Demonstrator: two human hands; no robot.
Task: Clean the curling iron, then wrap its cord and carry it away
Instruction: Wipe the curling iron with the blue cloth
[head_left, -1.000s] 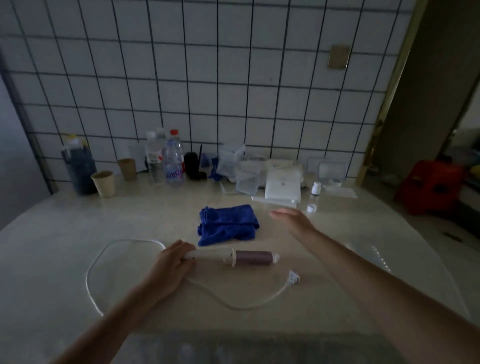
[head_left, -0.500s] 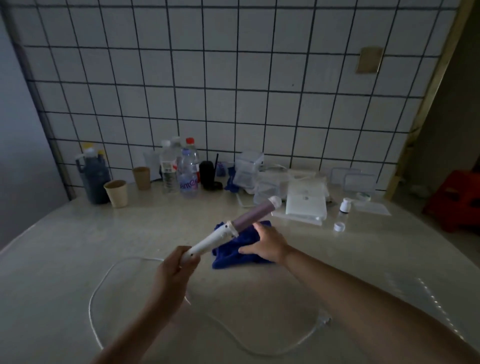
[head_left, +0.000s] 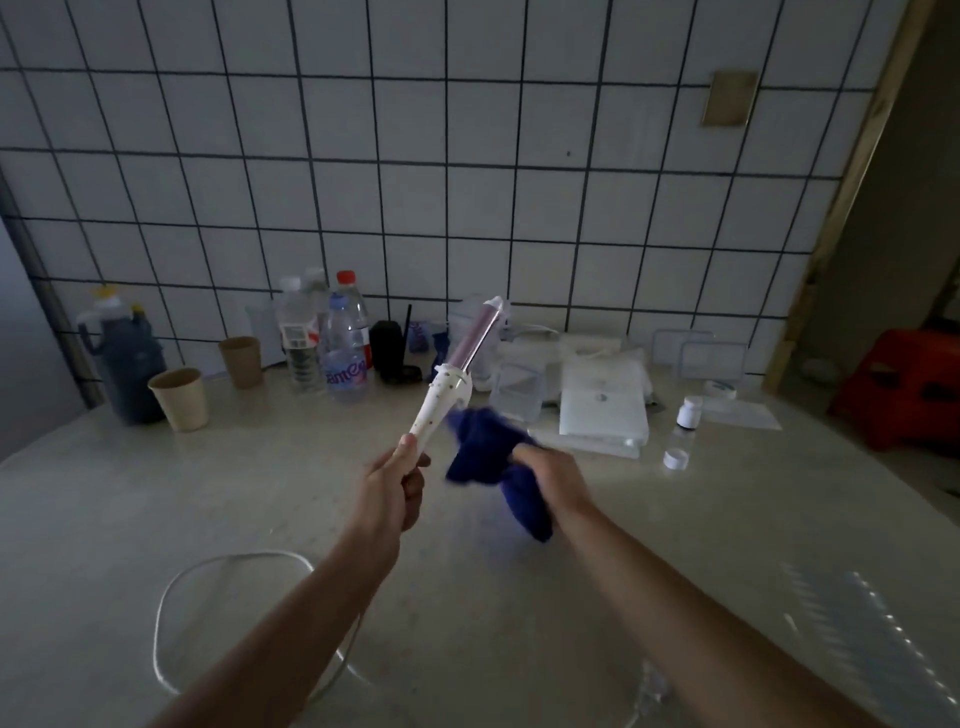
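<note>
White wall tiles (head_left: 467, 182) with dark lines stand behind a pale table (head_left: 156, 493). The left hand (head_left: 395, 483) is curled round the bottom end of the curling iron (head_left: 452, 379) and holds it up in the air over the middle of the table. It is tilted, with its pink tip toward the back edge. Its white handle has little dark spots on it. The right hand (head_left: 550, 467) is bunched tight on a blue cloth (head_left: 488, 447) just beside the handle. The cloth is blurry, so I cannot tell if it touches the iron. The white cord (head_left: 171, 587) lies in a loop near the front edge, on the left. Along the back edge stand a dark jug (head_left: 127, 358), two paper cups (head_left: 179, 397), some bottles (head_left: 345, 353) and a white box (head_left: 602, 410).
</note>
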